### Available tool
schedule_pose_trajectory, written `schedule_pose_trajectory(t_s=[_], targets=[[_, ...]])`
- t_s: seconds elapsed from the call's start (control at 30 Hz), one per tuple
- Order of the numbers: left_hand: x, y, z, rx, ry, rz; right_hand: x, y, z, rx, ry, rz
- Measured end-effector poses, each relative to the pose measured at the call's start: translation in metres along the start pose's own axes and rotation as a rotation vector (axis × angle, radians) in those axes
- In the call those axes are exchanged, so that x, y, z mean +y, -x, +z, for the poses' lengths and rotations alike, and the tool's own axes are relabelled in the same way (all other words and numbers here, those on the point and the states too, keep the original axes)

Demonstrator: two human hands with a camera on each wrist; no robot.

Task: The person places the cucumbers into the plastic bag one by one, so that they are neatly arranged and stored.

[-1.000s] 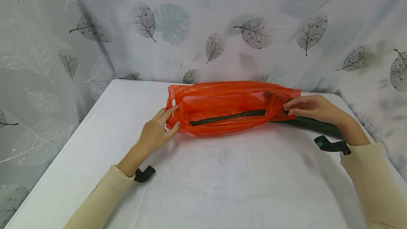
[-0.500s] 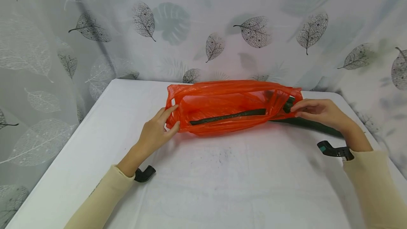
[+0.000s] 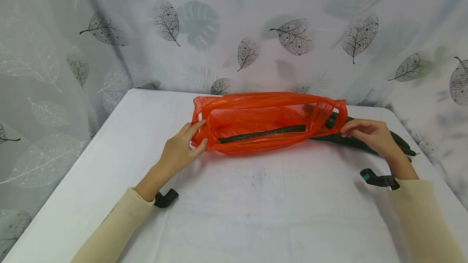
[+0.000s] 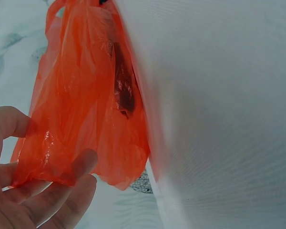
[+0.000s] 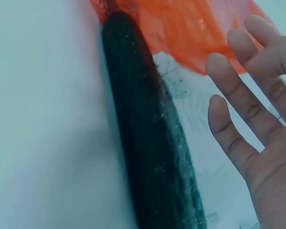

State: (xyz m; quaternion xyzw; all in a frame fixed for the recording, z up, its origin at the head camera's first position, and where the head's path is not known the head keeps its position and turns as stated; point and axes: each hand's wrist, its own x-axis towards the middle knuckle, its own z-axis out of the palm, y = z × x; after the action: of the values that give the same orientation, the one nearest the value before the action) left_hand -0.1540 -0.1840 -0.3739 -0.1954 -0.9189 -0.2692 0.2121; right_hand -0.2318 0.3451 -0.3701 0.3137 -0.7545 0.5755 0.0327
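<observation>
A red plastic bag (image 3: 252, 145) lies stretched sideways at the back of the white table, its mouth spread wide. My left hand (image 3: 179, 147) holds its left end, thumb and fingertips apart at the handle; in the left wrist view the fingers of the left hand (image 4: 47, 200) curl behind the thin film. My right hand (image 3: 369, 135) pinches the edge of the right handle between thumb and forefinger. Dark green cucumbers (image 3: 343, 140) lie under and behind the right hand; one cucumber (image 5: 148, 129) fills the right wrist view. A long dark green strip (image 3: 261, 134) shows inside the bag.
A leaf-patterned curtain (image 3: 226, 23) hangs behind and to the left of the white table (image 3: 237, 210). The table's back edge runs right behind the bag. Each wrist bears a black camera mount (image 3: 380, 180).
My right hand has drawn back to the right and now holds the handle's edge. Cucumber tips beyond that hand have come into view. The left hand and the bag have hardly moved.
</observation>
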Motion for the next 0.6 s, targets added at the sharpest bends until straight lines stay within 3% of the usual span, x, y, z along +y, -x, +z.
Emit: schedule_pose_trajectory(t_s=[0.1, 0.3, 0.5, 0.6], targets=[[0.000, 0.000, 0.000, 0.000, -0.009, 0.000, 0.004, 0.003, -0.001, 0.027, -0.026, 0.018], [0.000, -0.001, 0.000, -0.002, -0.017, 0.002, 0.013, 0.009, -0.004, 0.075, 0.052, 0.088], [0.000, 0.000, 0.001, -0.011, -0.016, -0.006, 0.021, 0.014, -0.006, 0.127, 0.187, 0.188], [0.000, 0.000, 0.001, -0.012, -0.017, -0.004, 0.022, 0.015, -0.008, 0.111, 0.315, 0.279]])
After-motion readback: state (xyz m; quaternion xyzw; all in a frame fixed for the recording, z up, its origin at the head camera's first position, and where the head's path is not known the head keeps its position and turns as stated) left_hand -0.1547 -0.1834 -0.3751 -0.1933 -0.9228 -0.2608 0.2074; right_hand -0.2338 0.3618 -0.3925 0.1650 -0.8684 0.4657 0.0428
